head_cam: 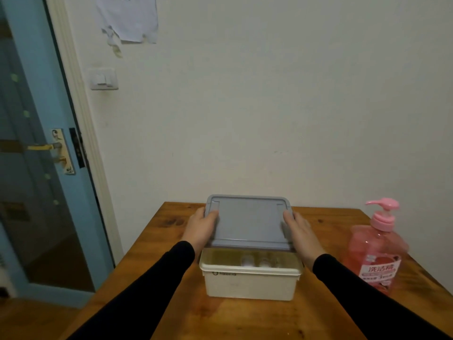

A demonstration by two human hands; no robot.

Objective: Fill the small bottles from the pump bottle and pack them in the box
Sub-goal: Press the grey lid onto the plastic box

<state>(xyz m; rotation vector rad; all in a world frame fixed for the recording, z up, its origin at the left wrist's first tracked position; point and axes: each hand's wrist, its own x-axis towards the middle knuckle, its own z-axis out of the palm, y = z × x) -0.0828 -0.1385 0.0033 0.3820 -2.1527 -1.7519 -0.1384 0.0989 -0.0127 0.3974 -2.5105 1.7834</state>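
Cream wall [269, 106], plain and evenly lit, behind a wooden table [171, 315] pushed against it. Left of table, pale door frame [81, 114] and blue door [27, 69] with dark glass panel and brass handle [44, 146]. On wall right of frame, white switch [103, 79]; above switch, torn paper [128, 17]. Lower left of table, brown wooden floor [31, 320].

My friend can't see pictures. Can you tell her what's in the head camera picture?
Two hands, the left hand and right hand, hold a grey lid by its sides, tilted up over an open white box on a wooden table. Small bottles show inside the box. A pink pump bottle stands to the right.
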